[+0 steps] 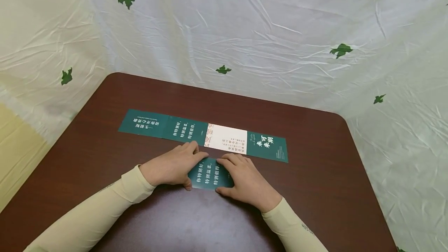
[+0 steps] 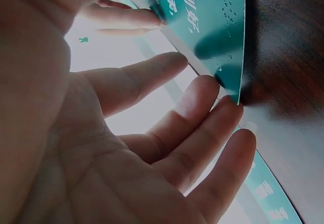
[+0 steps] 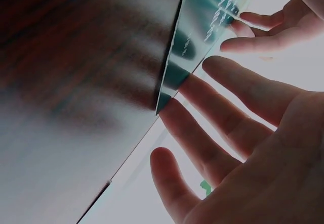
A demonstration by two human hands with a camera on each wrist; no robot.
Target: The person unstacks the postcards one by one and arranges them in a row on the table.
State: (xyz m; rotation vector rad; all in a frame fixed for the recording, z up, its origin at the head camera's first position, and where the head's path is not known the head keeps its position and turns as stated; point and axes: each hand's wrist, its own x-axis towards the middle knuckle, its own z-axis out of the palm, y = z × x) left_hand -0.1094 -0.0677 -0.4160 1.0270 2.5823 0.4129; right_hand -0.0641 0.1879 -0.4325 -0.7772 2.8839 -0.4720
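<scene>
A green card with white Chinese writing lies near the middle of the brown table, between both hands. My left hand holds its left side, thumb at the near edge and fingers at the far edge. On the right side my right hand grips it the same way. In both wrist views fingertips touch the card's edge near a corner. Just beyond is a row of cards: a green card with inverted writing, another green card, a white card with red and dark print, and a green card at right.
The brown table has rounded far corners and a glossy patch by its near side. White cloth with green leaf shapes hangs behind the table and at its sides.
</scene>
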